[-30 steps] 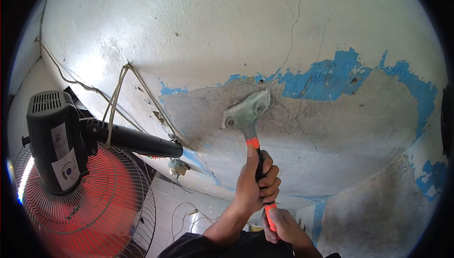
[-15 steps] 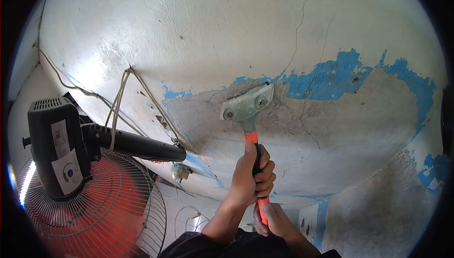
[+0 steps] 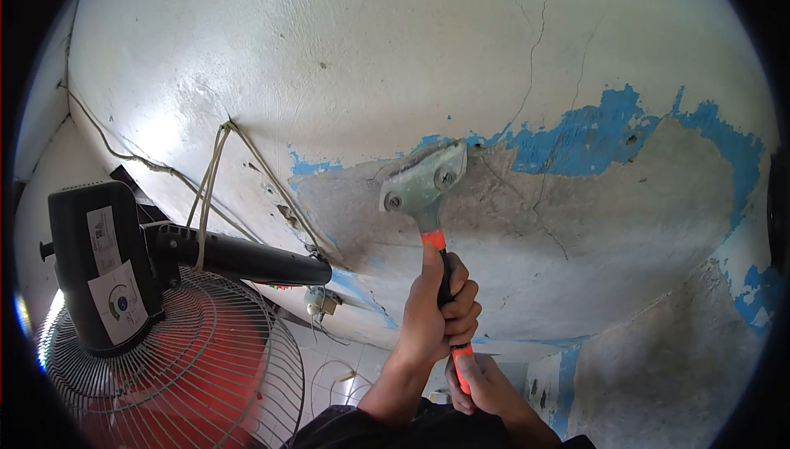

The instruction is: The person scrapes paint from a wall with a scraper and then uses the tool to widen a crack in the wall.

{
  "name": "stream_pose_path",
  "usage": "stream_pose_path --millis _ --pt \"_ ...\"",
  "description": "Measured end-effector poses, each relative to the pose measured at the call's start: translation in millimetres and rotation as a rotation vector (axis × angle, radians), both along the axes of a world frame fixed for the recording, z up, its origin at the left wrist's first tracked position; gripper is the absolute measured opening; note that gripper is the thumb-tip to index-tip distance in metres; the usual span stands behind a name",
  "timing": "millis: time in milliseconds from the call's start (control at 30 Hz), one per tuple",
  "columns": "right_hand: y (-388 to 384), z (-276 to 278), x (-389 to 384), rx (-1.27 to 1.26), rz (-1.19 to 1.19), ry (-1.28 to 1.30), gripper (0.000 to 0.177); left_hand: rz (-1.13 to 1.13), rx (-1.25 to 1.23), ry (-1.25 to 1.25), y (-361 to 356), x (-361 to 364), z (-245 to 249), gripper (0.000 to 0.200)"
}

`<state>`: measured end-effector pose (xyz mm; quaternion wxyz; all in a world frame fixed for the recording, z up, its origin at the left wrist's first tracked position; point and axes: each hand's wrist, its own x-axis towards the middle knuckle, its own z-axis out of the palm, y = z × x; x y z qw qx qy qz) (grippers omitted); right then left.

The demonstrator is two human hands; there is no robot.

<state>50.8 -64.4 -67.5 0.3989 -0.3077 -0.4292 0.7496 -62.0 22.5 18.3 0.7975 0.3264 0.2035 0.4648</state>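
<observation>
Both of my hands grip a long-handled paint scraper (image 3: 425,183) with a wide grey-green head, two screws and an orange and black handle. My left hand (image 3: 424,309) is wrapped round the upper handle, its thumb lying up along the shaft. Lower down, my right hand (image 3: 490,387) closes round the orange end. The scraper's head is tilted, right side higher, and its blade edge lies at the wall (image 3: 346,62), near the border of the bare grey patch (image 3: 485,210). Blue paint (image 3: 576,140) shows along that border.
At the left stands a fan (image 3: 107,268) with a wire guard and red blades. A looped cord (image 3: 216,177) hangs from the wall beside it, near a black pole (image 3: 247,258). A small socket box (image 3: 322,301) and loose cable lie lower down. Cracks run across the wall.
The scraper has shifted slightly left along the wall, and its head is tilted a little more. The view has moved slightly too. Both hands keep their grip.
</observation>
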Motion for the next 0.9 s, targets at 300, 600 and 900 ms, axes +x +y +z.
stream_pose_path --millis 300,600,900 --pt "-3.5 8.9 2.6 -0.048 -0.017 -0.020 0.047 0.030 -0.012 0.002 -2.5 0.3 -1.2 0.055" --pt "-4.4 7.2 2.1 -0.039 -0.031 -0.014 0.048 0.050 -0.011 0.032 -3.3 3.2 -0.6 0.054" --pt "-3.2 3.2 -1.7 -0.025 -0.049 0.012 0.049 0.047 0.011 0.056 -3.7 3.0 -1.2 0.054"
